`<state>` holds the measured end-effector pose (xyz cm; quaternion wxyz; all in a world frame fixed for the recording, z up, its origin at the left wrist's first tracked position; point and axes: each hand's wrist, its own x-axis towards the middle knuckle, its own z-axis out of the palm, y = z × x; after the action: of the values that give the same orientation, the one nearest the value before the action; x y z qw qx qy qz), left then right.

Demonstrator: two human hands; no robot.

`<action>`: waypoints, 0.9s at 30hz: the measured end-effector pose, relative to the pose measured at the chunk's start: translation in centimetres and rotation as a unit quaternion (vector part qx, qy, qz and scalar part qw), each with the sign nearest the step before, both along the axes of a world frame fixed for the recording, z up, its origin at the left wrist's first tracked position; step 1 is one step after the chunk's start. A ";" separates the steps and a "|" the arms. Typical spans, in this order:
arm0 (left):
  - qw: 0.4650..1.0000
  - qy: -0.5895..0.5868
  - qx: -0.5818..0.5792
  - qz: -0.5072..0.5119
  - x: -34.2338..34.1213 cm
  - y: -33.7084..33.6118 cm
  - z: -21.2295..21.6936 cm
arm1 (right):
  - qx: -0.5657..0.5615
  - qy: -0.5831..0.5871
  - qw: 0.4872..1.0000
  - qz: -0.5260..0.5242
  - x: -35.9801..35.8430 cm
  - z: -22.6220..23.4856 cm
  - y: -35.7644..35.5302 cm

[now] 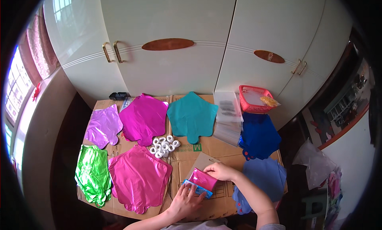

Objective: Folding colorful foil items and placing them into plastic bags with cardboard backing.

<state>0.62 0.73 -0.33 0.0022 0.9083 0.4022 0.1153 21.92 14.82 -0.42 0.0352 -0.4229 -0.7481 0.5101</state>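
Blue shows under the left hand, whose fingers lie across a card; its thumb is hidden, so I cannot tell whether it grasps or merely presses. Just beyond, against the card, sits the folded pink foil, above the near middle of the cardboard. The right hand seems to pinch the foil's far right corner between thumb and fingertips.

Such foil looks slick and springy: a light, even press from the left should stop it fanning open, while the right guides the corner rather than tugging, lest it crease or slip. Lining its edge up with the card before pressing would help.

The right forearm crosses close by the pale blue stack, so a raised elbow is wise; the pink stack lies well to the left. White rolls beyond could scatter if nudged. Farther back are the teal stack, clear sleeves and a red basket.
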 end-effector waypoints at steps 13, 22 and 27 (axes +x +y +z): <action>0.993 0.031 0.085 -0.078 -0.7 1.9 0.2 | -0.026 0.050 0.997 -0.047 -0.8 -1.5 0.0; 0.986 0.078 0.107 -0.097 -0.2 2.2 0.7 | 0.519 0.001 0.850 0.090 -3.3 -1.9 -0.6; 0.984 0.029 0.146 -0.095 -0.7 2.3 -0.1 | 0.491 -0.059 0.862 0.109 -3.6 -2.2 -1.1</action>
<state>-0.04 3.03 -0.42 -0.1315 0.9357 0.2931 0.1461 18.31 13.75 -2.64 0.1386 -0.2955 -0.9439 0.0511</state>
